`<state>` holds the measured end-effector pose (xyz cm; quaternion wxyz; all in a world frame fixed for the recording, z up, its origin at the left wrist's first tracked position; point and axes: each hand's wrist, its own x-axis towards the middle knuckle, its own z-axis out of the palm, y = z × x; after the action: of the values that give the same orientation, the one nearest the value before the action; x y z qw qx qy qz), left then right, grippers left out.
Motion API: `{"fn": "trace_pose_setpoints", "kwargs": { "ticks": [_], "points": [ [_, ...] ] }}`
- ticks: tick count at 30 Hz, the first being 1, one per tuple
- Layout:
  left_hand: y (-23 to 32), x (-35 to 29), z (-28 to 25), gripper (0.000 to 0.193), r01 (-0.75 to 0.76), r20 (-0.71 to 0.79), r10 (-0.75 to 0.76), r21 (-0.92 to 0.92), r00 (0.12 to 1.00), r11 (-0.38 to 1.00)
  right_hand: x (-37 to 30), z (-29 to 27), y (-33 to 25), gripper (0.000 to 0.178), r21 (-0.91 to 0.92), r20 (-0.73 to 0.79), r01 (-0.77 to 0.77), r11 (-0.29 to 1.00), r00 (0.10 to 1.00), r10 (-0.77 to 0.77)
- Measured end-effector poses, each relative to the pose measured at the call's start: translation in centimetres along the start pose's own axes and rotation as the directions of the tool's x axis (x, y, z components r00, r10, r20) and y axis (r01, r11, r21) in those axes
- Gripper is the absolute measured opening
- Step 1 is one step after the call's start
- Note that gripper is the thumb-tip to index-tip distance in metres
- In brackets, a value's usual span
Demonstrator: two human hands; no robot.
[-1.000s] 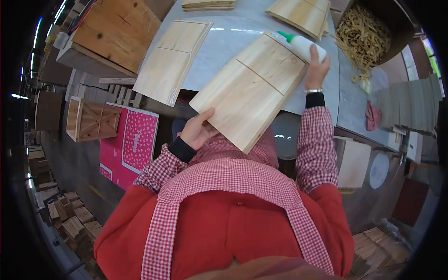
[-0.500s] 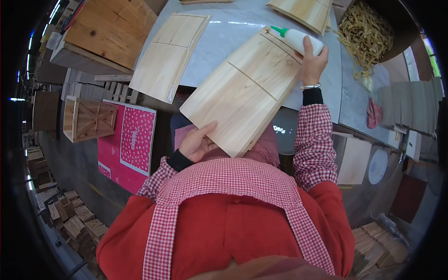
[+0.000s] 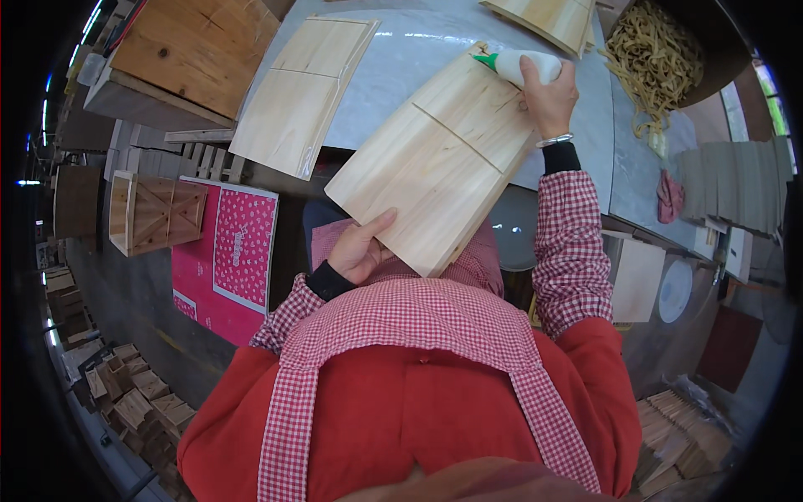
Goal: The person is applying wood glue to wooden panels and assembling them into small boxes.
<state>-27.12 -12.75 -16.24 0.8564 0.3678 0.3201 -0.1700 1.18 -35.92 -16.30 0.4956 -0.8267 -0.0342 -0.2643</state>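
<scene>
Right hand grips smooth white bottle over grooved wooden panel

White bottle with green nozzle, pale grained panel, red-and-white checked apron, red top, black cuffs

Lit moderately, w/ cool, diffuse indoor light. Comes partly from fluorescent tubes at far left, blown out to bluish-white streaks; glows also at far right, pale & greenish, thru a narrow opening. Glares in white patches off the grey tabletop, far ctr. Drops to dim on the concrete floor at left, near-black under the tabletop's near edge. Reads sharp mid-frame, e.g. grain on the held pale-wood panel, checks on the gingham apron. Goes soft & curved twd rim, esp. at wooden crates, near left; blacks out in corners.
</scene>
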Motion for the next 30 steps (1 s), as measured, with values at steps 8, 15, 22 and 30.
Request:
{"fn": "trace_pose_setpoints", "kwargs": {
  "ticks": [8, 15, 22, 30],
  "points": [
    [-0.2, 0.3, -0.4, 0.055, -0.007, 0.002, 0.007, -0.016, 1.000, 1.000, -1.5, -8.3, -0.5, 0.051, -0.160, 0.028, 0.033, 0.987, 0.999, -0.028],
    [0.1, 0.1, -0.5, 0.055, -0.004, -0.024, 0.004, -0.004, 1.000, 1.000, -3.4, -12.1, -1.7, 0.048, -0.168, -0.018, -0.072, 0.983, 0.997, 0.070],
    [-0.1, 0.2, -0.1, 0.054, -0.006, 0.007, 0.006, -0.004, 1.000, 1.000, -8.7, -5.1, -6.6, 0.041, 0.332, 0.192, -0.320, 0.887, 0.944, 0.268],
    [-0.4, 0.0, 0.0, 0.056, -0.024, 0.008, 0.024, -0.005, 1.000, 1.000, -10.6, -1.0, -6.8, 0.046, 0.191, 0.128, -0.092, 0.977, 0.989, 0.068]
  ]
}}
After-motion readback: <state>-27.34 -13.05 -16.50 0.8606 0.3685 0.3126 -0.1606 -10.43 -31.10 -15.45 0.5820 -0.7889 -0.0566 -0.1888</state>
